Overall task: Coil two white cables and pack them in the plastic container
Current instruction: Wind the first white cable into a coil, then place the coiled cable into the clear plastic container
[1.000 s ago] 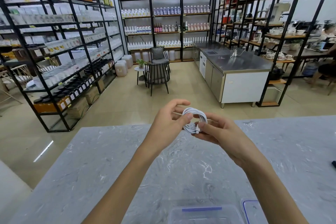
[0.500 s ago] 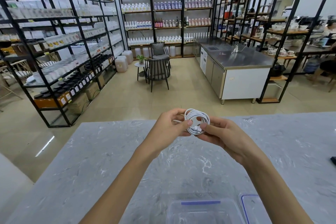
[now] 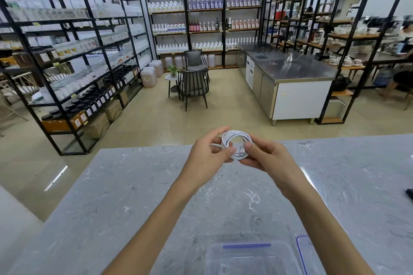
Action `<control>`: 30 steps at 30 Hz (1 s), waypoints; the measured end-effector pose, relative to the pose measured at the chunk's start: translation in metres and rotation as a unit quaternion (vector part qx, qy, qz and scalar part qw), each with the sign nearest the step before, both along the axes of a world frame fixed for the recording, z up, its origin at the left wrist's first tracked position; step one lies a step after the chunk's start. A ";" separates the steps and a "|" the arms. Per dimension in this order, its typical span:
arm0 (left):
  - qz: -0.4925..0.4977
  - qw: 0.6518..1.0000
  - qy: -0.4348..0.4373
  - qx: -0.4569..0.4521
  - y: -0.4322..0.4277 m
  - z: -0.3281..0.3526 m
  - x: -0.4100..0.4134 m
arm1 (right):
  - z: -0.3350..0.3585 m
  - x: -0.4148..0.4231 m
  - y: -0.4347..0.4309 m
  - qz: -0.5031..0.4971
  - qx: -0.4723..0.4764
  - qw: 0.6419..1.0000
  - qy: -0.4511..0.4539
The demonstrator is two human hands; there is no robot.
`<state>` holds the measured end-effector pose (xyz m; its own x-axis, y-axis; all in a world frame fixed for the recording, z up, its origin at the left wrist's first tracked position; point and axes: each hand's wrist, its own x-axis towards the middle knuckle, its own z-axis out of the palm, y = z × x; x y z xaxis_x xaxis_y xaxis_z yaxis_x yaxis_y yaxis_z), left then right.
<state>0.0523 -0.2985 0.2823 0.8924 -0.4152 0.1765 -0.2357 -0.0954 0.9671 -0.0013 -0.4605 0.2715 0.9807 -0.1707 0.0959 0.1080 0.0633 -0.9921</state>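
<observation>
Seemingly at the securing stage: the head view shows the white cable (image 3: pixel 237 140) wound into a small ring above the grey bench (image 3: pixel 134 185). The left hand (image 3: pixel 207 154) pinches its left side and the right hand (image 3: pixel 266 158) pinches the lower edge, where a plug end lies. I would tuck that end under a loop before lowering the ring into the plastic container (image 3: pixel 214 259) at the near edge. No second cable shows.

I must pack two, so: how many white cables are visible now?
1. The coiled white cable is held between the left hand and the right hand. A second may be hidden in the plastic container, which the frame cuts off.
</observation>
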 end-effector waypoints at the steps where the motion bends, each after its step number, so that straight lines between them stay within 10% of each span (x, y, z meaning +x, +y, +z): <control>1: 0.002 1.000 0.002 -0.001 0.001 0.000 0.000 | 0.000 0.001 0.000 0.007 0.013 1.000 0.001; 18: 0.009 0.992 0.128 -0.020 0.014 -0.051 -0.007 | -0.061 -0.013 -0.003 0.036 0.078 0.994 0.072; 30: 0.067 0.969 0.189 0.147 0.043 -0.210 -0.052 | -0.206 -0.077 0.012 -0.008 0.033 0.963 0.266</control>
